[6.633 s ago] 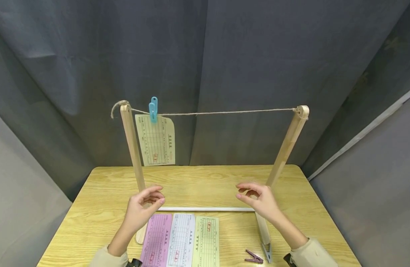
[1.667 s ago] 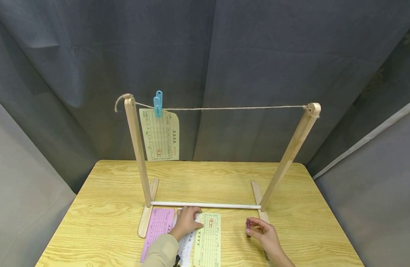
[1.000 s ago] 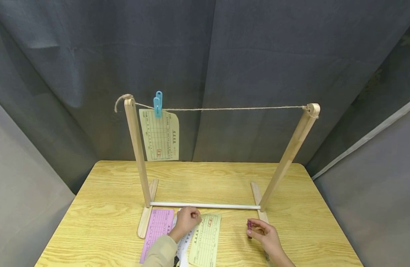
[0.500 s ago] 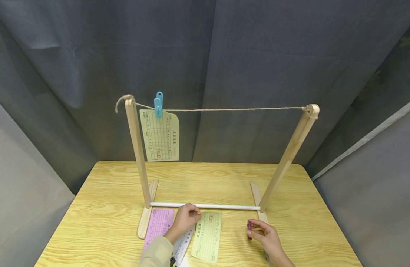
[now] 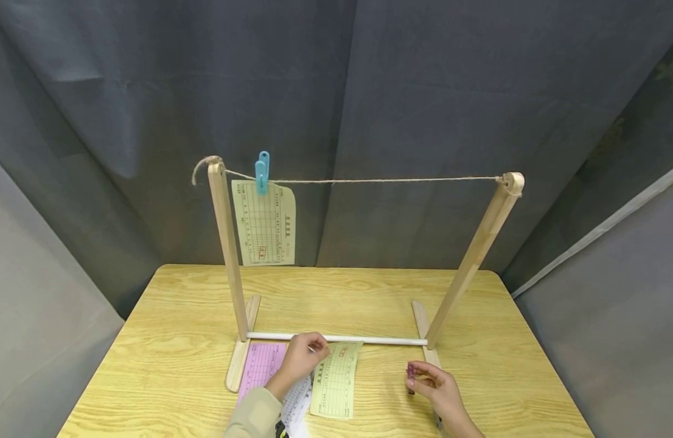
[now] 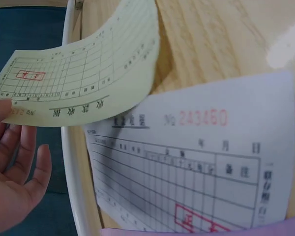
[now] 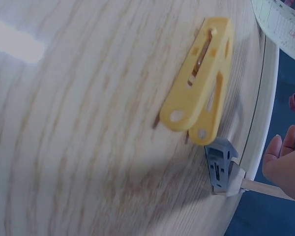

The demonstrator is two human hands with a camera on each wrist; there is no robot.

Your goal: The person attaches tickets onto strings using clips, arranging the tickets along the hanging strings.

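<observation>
- The main change I see is in the yellow-green sheet (image 5: 334, 384): moments ago it lay flat on the table (image 5: 188, 340), and now its far end is raised, overlapping the white rod (image 5: 380, 340) in my head view.
- I take that to mean the sheet is picked up; I can't tell whether its near end still brushes the table.
- The purple clothespin (image 5: 410, 378), on the table in the earliest picture, is in the right hand (image 5: 440, 390), which has barely shifted of late, so both things I'm following are in hand.
- The left hand (image 5: 302, 359) pinches the sheet by one corner; my left wrist view shows the thumb over the paper, fingers beneath, and the rest curving away.
- The right hand holds the clothespin between thumb and fingers, to the right of the sheet and apart from it.
- The two hands stand well apart, the sheet's body and some bare table between them.
- Below the left hand I see the white sheet (image 6: 187, 152), with the pink sheet (image 5: 261, 366) to its left.
- The line (image 5: 391, 180) runs above both hands, touched by neither.
</observation>
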